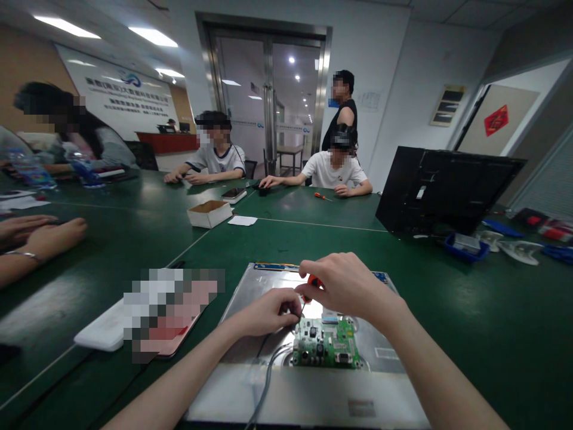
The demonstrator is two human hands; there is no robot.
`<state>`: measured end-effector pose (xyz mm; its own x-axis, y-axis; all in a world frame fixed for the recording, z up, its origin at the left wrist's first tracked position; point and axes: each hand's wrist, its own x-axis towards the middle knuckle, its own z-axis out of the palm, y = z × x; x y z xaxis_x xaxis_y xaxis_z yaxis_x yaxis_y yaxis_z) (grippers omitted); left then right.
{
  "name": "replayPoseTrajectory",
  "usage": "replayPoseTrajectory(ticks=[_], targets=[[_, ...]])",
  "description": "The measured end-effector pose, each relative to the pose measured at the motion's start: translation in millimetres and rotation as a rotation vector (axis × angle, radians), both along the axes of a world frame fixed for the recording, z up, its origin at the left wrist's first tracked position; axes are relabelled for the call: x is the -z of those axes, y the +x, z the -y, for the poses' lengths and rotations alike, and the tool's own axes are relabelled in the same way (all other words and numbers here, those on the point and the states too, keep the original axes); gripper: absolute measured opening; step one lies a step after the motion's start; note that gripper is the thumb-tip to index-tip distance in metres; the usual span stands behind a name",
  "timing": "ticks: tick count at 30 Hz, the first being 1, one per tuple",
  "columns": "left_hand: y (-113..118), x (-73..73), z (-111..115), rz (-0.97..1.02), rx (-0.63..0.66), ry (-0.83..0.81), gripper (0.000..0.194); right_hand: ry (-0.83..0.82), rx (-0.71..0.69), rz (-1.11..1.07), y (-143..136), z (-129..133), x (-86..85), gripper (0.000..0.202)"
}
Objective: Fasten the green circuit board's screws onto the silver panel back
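Note:
A flat metal display panel [385, 400] lies in front of me, with a green circuit board [329, 341] on its middle. My right hand [342, 283] is closed around the red-orange handle of a screwdriver [314, 280]. The shaft slants down to the board's upper left corner. Close beside the tip, my left hand [271, 312] has its fingers curled and pinched together; whatever is between them is hidden. Grey cables [267, 379] run from the board's left side toward the panel's near edge.
Left of the panel lie a white device [101, 328] and a pink phone [174, 340]. Farther off stand a small open box [209, 214] and a dark monitor [443, 191], with a blue tray [466, 248] beside it. Another screwdriver [320, 196] lies near people seated across the table.

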<state>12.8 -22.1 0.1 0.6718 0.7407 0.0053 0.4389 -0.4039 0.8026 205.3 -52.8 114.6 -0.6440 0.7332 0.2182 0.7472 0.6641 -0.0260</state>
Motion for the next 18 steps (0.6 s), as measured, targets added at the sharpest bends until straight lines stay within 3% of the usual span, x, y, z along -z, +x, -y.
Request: replayPoseTrajectory(ticks=[3,8,14,18], targets=[[-0.7,0.3,-1.7,-0.014,-0.002,0.022,0.012,-0.003,0.000,-0.015,-0.5,1.4,0.6,0.012],[-1.2,2.3,-3.0,-0.020,0.002,0.029,0.014,-0.016,-0.057,-0.067,0.3,3.9,0.7,0.021],[0.3,-1.0,1.1,-0.016,-0.012,0.009,0.013,0.002,-0.012,-0.021,0.7,1.3,0.7,0.020],[-0.9,0.9,-1.2,-0.015,-0.011,0.016,0.014,0.003,-0.019,-0.038,0.3,1.9,0.9,0.011]])
